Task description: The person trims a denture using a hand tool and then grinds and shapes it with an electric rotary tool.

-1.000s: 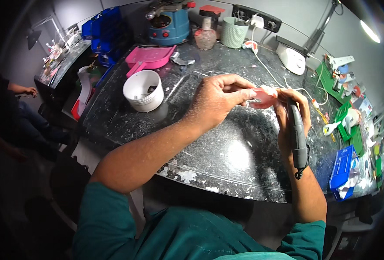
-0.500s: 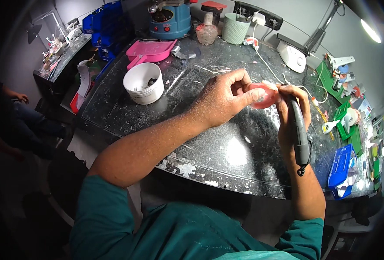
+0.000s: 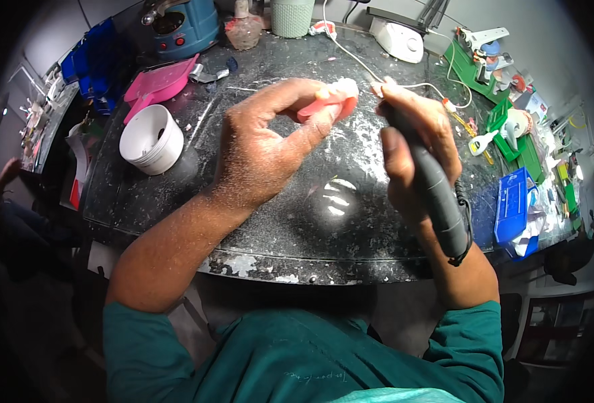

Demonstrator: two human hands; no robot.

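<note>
My left hand (image 3: 270, 144) pinches a small pink denture piece (image 3: 332, 101) between thumb and fingers, holding it above the dark stone worktop (image 3: 297, 221). My right hand (image 3: 414, 144) grips a dark grey rotary handpiece (image 3: 434, 195) like a pen, its front end pointing at the pink piece; the tip is hidden behind my fingers. The handpiece's rear end with its cord sticks out past my wrist. White dust covers the top under both hands.
A white cup (image 3: 153, 138) stands at the left, a pink dustpan (image 3: 159, 80) and a blue machine (image 3: 183, 23) behind it. A green cup (image 3: 291, 17) and a white box (image 3: 398, 39) sit at the back. Green tools (image 3: 505, 124) and a blue tray (image 3: 515, 205) crowd the right.
The view has dipped closer to the hands, which now fill more of the picture. Both hands keep the same grips and stay together over the worktop.
</note>
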